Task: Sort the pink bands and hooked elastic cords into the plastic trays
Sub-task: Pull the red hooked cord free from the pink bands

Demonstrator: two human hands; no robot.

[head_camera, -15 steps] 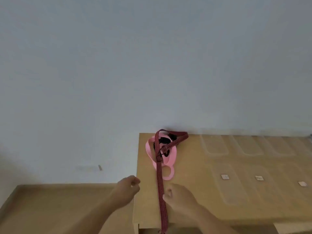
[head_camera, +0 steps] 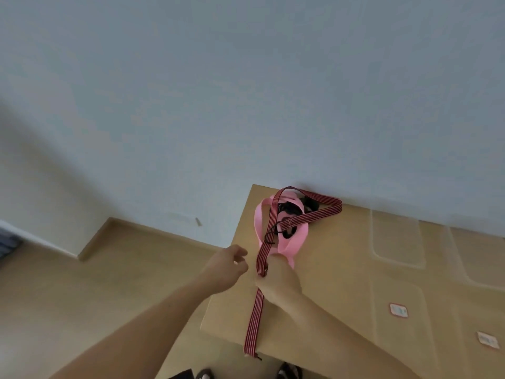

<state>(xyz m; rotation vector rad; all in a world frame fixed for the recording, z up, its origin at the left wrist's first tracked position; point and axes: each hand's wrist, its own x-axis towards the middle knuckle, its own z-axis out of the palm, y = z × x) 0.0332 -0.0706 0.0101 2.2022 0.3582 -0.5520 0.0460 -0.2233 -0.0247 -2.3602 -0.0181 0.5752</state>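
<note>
Head camera: I see my right hand (head_camera: pixel 276 283) pinching the striped cord (head_camera: pixel 254 318). My left hand (head_camera: pixel 225 269), at its 9 o'clock, is curled and empty. The pink bands (head_camera: pixel 293 243) lie tangled at 12 o'clock.

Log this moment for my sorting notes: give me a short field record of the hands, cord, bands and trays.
left hand: fingers curled, holding nothing, beside the right hand
right hand: grips the striped cord above the table
striped cord: runs from the pile to the near edge, its end hanging over
pink bands: piled at the far corner, tangled with the cord
plastic trays: clear, right of the pile, no bands or cords visible in them
</note>
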